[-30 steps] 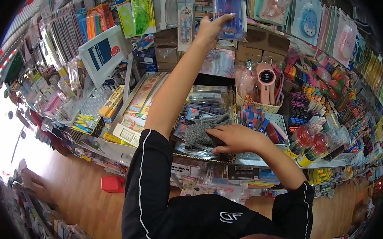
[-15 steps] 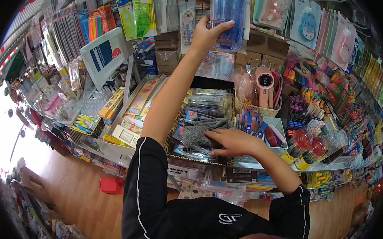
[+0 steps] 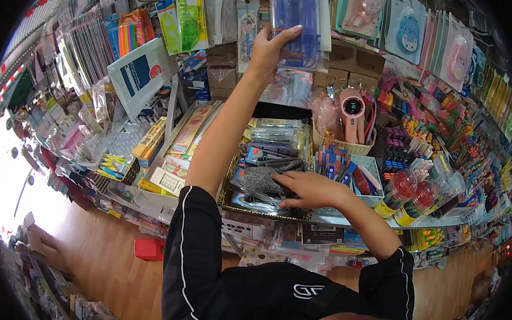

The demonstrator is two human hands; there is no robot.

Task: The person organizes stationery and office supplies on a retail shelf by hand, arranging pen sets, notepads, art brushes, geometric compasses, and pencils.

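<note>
— What is the raised left hand (image 3: pixel 266 48) holding?

— A clear blue plastic pack (image 3: pixel 298 20), flat and rectangular, glossy. It hangs high on the display wall, at the top edge of the shelving, beside a long bookmark card (image 3: pixel 249 27). The fingers are wrapped round its lower left edge, thumb in front, gripping it.

— And the right hand (image 3: pixel 308 189)?

— It lies low on a grey cloth (image 3: pixel 263 180), a rough, knitted-looking thing, soft and crumpled. The cloth sits in a dark wire tray (image 3: pixel 253 209) of shiny cellophane-wrapped pens, toward the tray's front right corner. The fingers are curled down and pressing on the cloth's right end; whether they pinch it I cannot tell.

— What is around it?

— Just right of the tray, a white plastic basket (image 3: pixel 373 165) of flat blue-and-red items, and behind that a woven basket (image 3: pixel 348 147) with a smooth pink handheld fan (image 3: pixel 352 111) standing upright.
</note>
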